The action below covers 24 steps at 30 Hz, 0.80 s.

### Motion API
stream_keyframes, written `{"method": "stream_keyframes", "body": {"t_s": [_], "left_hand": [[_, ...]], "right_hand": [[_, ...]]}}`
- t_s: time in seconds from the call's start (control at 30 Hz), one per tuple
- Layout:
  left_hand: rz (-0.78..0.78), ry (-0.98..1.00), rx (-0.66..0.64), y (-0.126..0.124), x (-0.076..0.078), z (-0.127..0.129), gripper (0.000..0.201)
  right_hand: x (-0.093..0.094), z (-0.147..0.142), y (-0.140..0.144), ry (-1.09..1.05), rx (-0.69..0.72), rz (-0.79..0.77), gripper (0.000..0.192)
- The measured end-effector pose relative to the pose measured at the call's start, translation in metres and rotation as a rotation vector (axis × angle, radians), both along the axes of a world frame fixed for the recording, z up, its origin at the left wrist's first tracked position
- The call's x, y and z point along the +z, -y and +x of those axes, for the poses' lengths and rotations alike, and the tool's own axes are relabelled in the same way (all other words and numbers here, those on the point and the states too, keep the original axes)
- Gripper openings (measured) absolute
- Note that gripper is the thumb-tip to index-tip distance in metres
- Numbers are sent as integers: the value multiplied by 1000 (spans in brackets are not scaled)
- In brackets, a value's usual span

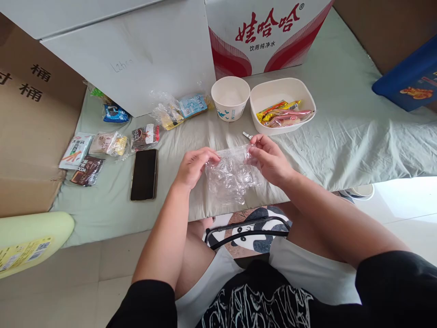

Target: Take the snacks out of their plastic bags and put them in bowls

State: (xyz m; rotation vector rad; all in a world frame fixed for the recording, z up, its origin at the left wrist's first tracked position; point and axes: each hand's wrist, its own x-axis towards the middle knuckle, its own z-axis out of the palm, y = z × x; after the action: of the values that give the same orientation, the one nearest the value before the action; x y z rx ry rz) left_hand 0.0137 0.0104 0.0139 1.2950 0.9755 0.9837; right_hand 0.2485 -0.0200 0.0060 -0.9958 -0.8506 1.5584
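A clear plastic bag [234, 175], crumpled and see-through, hangs between my two hands above the front edge of the cloth. My left hand [198, 166] pinches its upper left corner. The upper right corner is gripped between the thumb and fingers of my right hand [269, 157]. Just beyond my right fingertips lies a small silvery object [247, 135], too small to name. Behind the bag stand a white paper cup [230, 111] with blue print and a white rectangular bowl [284, 130] holding several packaged snacks [283, 114].
Left of my hands lies a black phone [144, 175]. Several wrapped snacks [77, 150] are spread beyond it, and more packets [184, 109] rest against a white box [136, 59]. A red-and-white carton [266, 41] stands at the back. A blue container [409, 77] is at right.
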Motion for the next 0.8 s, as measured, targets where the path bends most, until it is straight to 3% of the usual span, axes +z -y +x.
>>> {"method": "stream_keyframes", "body": {"t_s": [0.1,0.17,0.27,0.37,0.43,0.57,0.7,0.8], "left_hand": [[66,-24,74,0,1,1,14],[2,103,123,-1,3,0,31],[-284,218,48,0,6,0,65],[-524,136,-92,2,7,1,62],[-515,114,-66,3,7,4,53],[-395,165,10,4,7,9,46],[-440,-48,-65,3,3,9,38],[-400,-135,-4,2,2,5,36]], "right_hand": [[0,-2,2,25,79,-39,63],[-1,-2,1,66,119,-3,56],[-2,-1,-1,59,42,78,43],[0,-1,-2,8,-32,68,47],[1,-1,-1,17,29,17,49],[3,-2,2,190,241,-4,34],[5,0,3,275,220,46,35],[5,2,3,262,242,-8,36]]}}
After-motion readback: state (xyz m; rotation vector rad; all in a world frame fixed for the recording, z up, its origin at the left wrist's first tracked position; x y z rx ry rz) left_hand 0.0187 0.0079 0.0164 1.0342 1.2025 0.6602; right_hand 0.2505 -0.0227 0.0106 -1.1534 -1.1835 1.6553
